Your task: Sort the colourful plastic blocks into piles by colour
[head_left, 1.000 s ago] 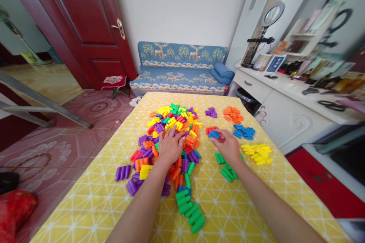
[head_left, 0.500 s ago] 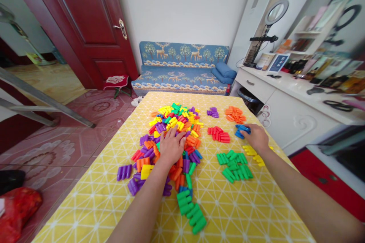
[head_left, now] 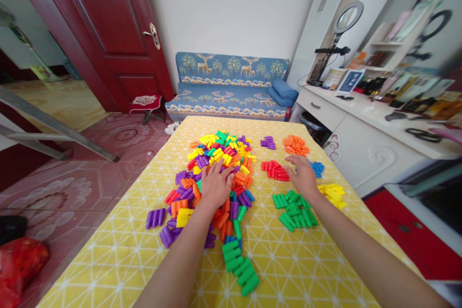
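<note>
My left hand (head_left: 216, 184) rests with fingers stretched out on a mixed heap of coloured plastic building blocks (head_left: 187, 192). Its fingers touch the blocks, and the palm hides some of them. Above the table, my right hand (head_left: 303, 177) is open with nothing held, between the red blocks (head_left: 275, 170) and the blue blocks (head_left: 316, 169). Green blocks (head_left: 295, 210) lie just below it, and yellow blocks (head_left: 332, 195) lie to its right. Farther back are a purple group (head_left: 268, 142) and an orange group (head_left: 296, 145).
A yellow patterned cloth (head_left: 288, 260) covers the table. More green blocks (head_left: 241, 267) lie near its front. Beyond stands a blue sofa (head_left: 231, 94); at right is a white dresser (head_left: 361, 125) with bottles and a ring light (head_left: 348, 17). A red stool (head_left: 146, 102) stands by the door.
My right hand has let go of the blue blocks and moved left, away from them. My left hand stays on the heap.
</note>
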{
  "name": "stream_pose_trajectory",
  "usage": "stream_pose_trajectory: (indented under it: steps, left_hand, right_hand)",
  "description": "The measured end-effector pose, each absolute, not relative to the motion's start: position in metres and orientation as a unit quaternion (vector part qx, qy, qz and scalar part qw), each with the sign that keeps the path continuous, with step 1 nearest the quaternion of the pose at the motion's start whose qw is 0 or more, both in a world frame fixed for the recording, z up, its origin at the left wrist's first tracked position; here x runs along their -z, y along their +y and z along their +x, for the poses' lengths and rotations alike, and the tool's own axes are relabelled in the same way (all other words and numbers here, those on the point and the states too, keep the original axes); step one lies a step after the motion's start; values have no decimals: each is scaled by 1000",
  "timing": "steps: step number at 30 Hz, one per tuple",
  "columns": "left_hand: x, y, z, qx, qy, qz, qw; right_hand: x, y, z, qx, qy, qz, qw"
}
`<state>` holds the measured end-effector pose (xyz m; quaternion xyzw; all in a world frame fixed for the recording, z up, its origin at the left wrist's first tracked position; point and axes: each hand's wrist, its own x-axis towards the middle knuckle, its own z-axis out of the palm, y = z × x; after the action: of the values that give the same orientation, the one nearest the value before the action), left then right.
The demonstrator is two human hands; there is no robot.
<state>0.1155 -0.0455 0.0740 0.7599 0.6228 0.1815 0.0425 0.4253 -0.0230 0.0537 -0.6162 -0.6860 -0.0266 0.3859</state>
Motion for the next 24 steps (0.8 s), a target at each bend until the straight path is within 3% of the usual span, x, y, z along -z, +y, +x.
stream_pose_trajectory:
  steps: [6, 15, 24]
  left_hand:
    - [-73, -46, 115, -187, 620, 761, 40]
    - [-69, -46, 111, -216, 614, 758, 45]
    - [-72, -46, 89, -439, 538, 703, 154]
  right_hand:
    - [-30, -51, 309, -144, -735, -517, 416]
    - [-9, -62, 259, -165, -644, -573, 479]
    - [-10, -67, 255, -280, -551, -556, 556]
